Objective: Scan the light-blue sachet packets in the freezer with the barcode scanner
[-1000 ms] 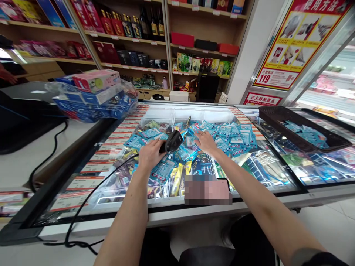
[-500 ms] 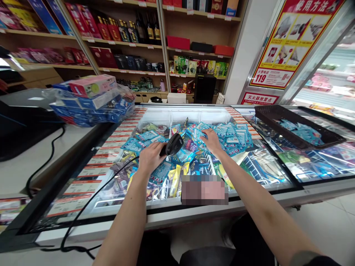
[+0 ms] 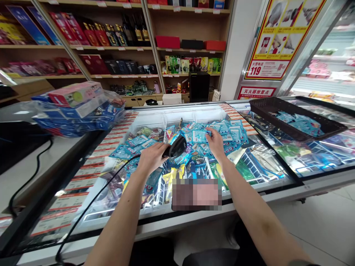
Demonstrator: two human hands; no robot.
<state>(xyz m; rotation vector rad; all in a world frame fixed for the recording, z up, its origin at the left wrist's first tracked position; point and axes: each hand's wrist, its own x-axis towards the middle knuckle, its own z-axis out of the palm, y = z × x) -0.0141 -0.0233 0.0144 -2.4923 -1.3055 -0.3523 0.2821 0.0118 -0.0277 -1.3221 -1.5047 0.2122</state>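
Note:
My left hand (image 3: 153, 158) is closed round the handle of a black barcode scanner (image 3: 177, 146), its head pointing right. A black cord runs from the scanner down to the left. My right hand (image 3: 216, 143) pinches the right end of a light blue snack packet (image 3: 199, 136), whose printed side faces me just right of the scanner head. Many similar blue packets (image 3: 235, 133) lie spread behind and beside my right hand on the glass lid of a chest freezer (image 3: 191, 109). More blue packets (image 3: 138, 140) lie beyond my left hand.
A brown plastic tray (image 3: 262, 110) holding blue packets rests on the freezer at right. Plastic-wrapped boxes (image 3: 74, 111) stand at left. A pixelated rectangular thing (image 3: 196, 194) lies at the front edge. Stocked shelves (image 3: 111, 48) line the back.
My right hand has drawn the blue packet slightly up and turned its face more toward me and the scanner. The scanner stays in my left hand. The camera view has shifted.

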